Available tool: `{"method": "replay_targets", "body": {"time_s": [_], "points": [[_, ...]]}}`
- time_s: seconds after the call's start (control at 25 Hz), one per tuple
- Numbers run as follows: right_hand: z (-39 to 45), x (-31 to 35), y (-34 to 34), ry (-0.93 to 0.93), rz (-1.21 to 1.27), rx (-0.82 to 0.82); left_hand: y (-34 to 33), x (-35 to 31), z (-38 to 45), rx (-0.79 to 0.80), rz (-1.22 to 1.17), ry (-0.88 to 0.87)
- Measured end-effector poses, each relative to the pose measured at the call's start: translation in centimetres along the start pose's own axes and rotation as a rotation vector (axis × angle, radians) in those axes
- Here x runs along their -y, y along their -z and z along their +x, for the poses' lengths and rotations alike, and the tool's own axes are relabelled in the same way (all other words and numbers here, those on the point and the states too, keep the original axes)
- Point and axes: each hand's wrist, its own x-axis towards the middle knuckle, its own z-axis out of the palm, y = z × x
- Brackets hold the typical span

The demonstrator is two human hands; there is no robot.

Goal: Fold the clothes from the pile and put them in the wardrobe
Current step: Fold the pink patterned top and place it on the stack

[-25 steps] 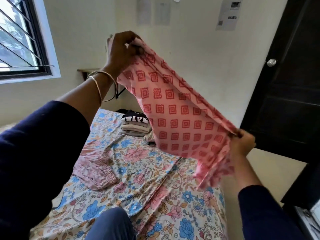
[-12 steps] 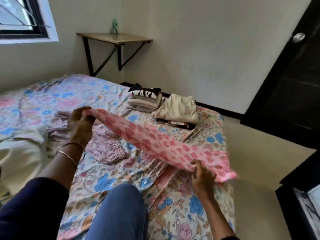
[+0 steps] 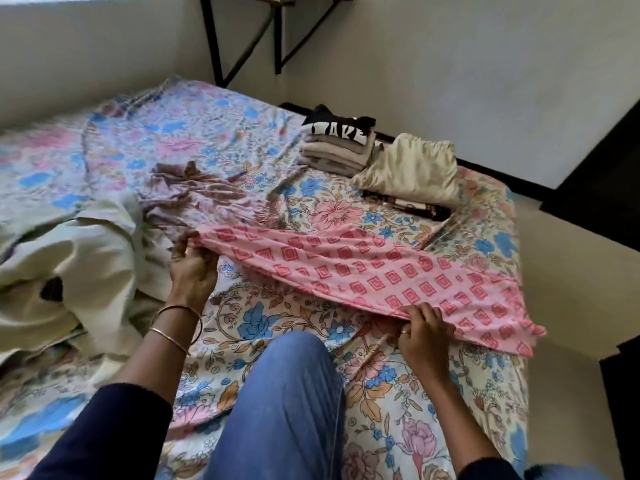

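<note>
The left hand (image 3: 192, 268), at centre left of the frame, pinches one end of a pink cloth (image 3: 377, 275) between curled fingers and thumb; two bangles ring its wrist. The right hand (image 3: 424, 336), lower right of centre, grips the near edge of the same cloth with fingers curled over it. The cloth is one long piece, pale pink with rows of red square motifs. It is stretched between the two hands across the middle of the frame, and its far end lies on the floral bedsheet (image 3: 277, 323) toward the right edge of the bed.

A blue-trousered knee (image 3: 287, 393) rises at bottom centre. At left lies one crumpled cream garment (image 3: 72, 258), and just above the left hand one rumpled mauve garment (image 3: 194, 195). In the upper right stands one stack of folded clothes (image 3: 337, 143), a black printed top uppermost, with one cream folded piece (image 3: 412, 171) beside it and a dark strip (image 3: 405, 204) just below that. A wall shelf bracket (image 3: 249, 36) shows at top centre.
</note>
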Motion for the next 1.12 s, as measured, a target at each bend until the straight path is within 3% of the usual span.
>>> {"method": "replay_targets", "body": {"time_s": [0.08,0.12,0.28,0.36,0.48,0.56,0.64,0.8,0.92,1.12], "points": [[0.4,0.9,0.3,0.074,0.059,-0.075,-1.6,-0.9,1.0,0.049,-0.244,0.002],[0.8,1.6,0.7,0.093,0.077,-0.004,-2.1,-1.7,0.8,0.096,-0.259,0.010],[3.0,2.9,2.0,0.036,0.047,0.576,2.8,0.1,2.0,0.041,-0.021,0.103],[4.6,3.5,2.4,0.019,0.236,0.642,5.5,0.6,3.1,-0.070,0.096,0.213],[6.5,5.9,2.0,0.009,0.483,0.500,4.9,-0.7,4.1,-0.349,0.351,0.200],[7.7,8.0,1.2,0.012,0.561,0.389,3.4,-1.7,3.9,-0.405,0.595,0.131],[9.1,9.3,-0.7,-0.016,0.627,0.339,1.5,-2.6,3.2,-0.279,0.765,0.212],[8.6,9.4,-5.5,-0.145,0.655,0.234,-1.3,-4.5,2.4,0.022,0.840,0.615],[8.0,9.4,-7.4,-0.024,0.479,0.062,-2.1,-6.1,2.7,0.189,0.692,0.592],[7.9,10.0,-8.3,0.051,0.294,-0.023,-3.1,-7.1,2.5,0.366,0.410,0.687]]}}
